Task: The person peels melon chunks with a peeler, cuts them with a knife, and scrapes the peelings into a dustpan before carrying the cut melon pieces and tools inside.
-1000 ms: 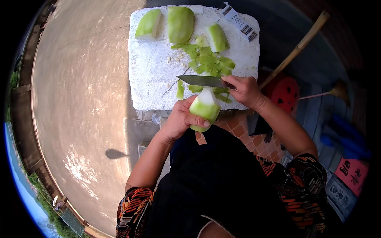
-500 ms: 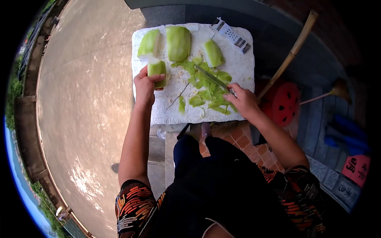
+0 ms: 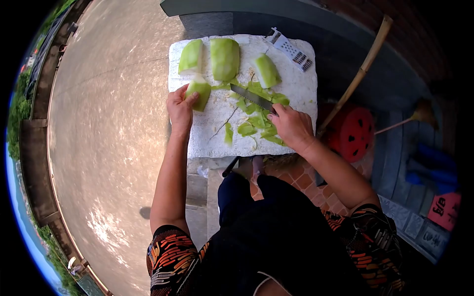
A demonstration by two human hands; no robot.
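Observation:
My left hand is closed on a peeled piece of pale green melon or gourd over the left side of a white slab. In my right hand is a knife, its grey blade pointing up and left over a heap of green peelings. Its handle is hidden in my fingers. Behind lie three more peeled pieces: one at the left, a large one in the middle and a smaller one at the right.
A white grater lies at the slab's far right corner. Right of the slab stand a bamboo pole and a red thing with dark holes. Tiled floor shows below, concrete ground to the left.
My right hand has brought the knife a little left, with its blade turned broader to view. The piece in my left hand has tilted and moved slightly right.

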